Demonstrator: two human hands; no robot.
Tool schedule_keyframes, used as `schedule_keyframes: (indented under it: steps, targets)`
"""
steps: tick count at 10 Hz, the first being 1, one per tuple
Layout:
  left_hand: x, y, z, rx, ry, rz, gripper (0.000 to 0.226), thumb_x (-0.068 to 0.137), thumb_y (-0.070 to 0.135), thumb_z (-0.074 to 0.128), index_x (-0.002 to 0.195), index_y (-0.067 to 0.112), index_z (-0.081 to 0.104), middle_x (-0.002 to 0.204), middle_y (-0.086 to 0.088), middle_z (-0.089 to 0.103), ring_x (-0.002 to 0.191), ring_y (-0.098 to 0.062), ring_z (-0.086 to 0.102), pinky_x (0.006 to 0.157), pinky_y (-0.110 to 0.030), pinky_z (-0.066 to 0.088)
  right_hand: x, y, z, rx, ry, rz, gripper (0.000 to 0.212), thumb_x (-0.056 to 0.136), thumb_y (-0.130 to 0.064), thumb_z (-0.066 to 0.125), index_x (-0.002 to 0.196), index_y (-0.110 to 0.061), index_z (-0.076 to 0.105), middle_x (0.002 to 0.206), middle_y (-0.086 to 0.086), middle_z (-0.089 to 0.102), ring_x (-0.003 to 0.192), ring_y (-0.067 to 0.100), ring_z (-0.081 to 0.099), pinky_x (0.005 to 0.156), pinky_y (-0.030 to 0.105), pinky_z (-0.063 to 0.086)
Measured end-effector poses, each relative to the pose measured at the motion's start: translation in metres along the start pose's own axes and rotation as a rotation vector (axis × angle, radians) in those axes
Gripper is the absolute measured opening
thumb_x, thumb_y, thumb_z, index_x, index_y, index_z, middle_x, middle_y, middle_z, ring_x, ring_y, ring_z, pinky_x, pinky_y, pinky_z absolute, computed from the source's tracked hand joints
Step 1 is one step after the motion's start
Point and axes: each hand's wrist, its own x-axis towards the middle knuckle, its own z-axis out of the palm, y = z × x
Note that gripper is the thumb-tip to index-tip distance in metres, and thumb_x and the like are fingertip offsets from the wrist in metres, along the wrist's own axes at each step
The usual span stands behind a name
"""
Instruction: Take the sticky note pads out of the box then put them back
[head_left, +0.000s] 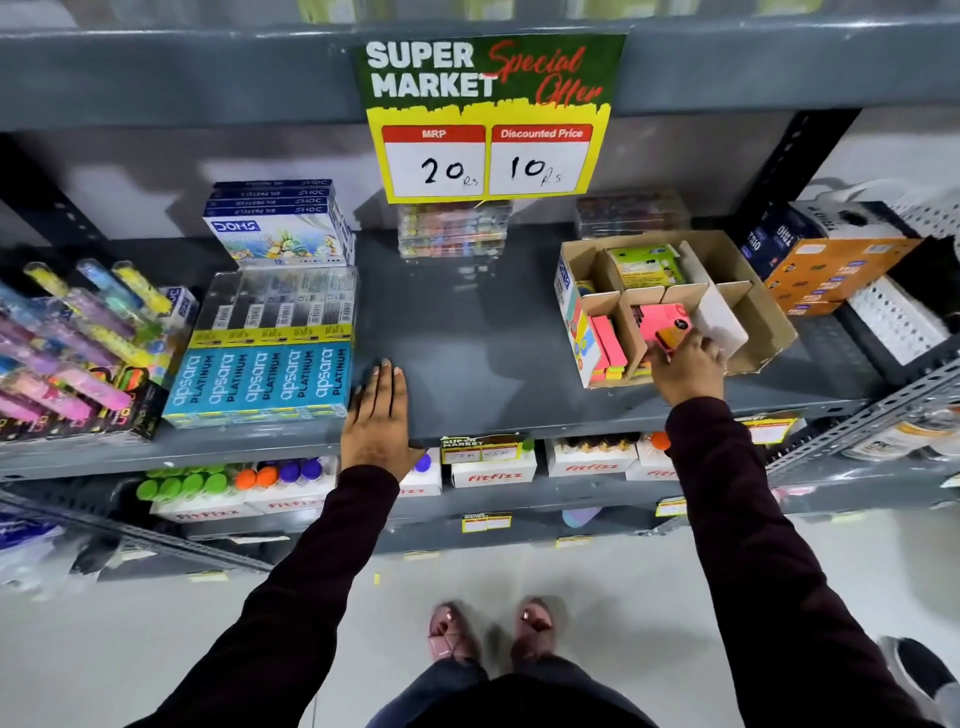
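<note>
An open cardboard box (748, 291) with card dividers stands on the right of the grey shelf (467, 332). Pink sticky note pads (607, 338) stand in its front left slot. A green pack (644, 267) lies in a back slot. My right hand (685, 364) reaches into the box's front middle slot and grips a pink sticky note pad (667, 319) at its lower edge. My left hand (376, 415) lies flat on the shelf's front edge, fingers together, holding nothing.
Blue Apsara pencil packs (260, 384) and Doms boxes (280, 228) stand left of my left hand. Coloured pen packs (72, 343) fill the far left. An orange Trio box (831, 265) sits right of the cardboard box. A price sign (488, 119) hangs above.
</note>
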Motion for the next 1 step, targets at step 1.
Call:
schedule_keyframes:
  steps: [1]
  targets:
    - [0.0015, 0.0066, -0.0093, 0.015, -0.051, 0.008, 0.126, 0.057, 0.049, 0.082, 0.144, -0.002, 0.006, 0.154, -0.021, 0.006, 0.141, -0.032, 0.008, 0.113, -0.041, 0.007, -0.0137, -0.0154, -0.0058, -0.025, 0.148, -0.011, 0.062, 0.095, -0.033, 0.046, 0.141, 0.006, 0.028, 0.143, 0.031, 0.035, 0.135, 0.044, 0.03, 0.112, 0.052, 0.027]
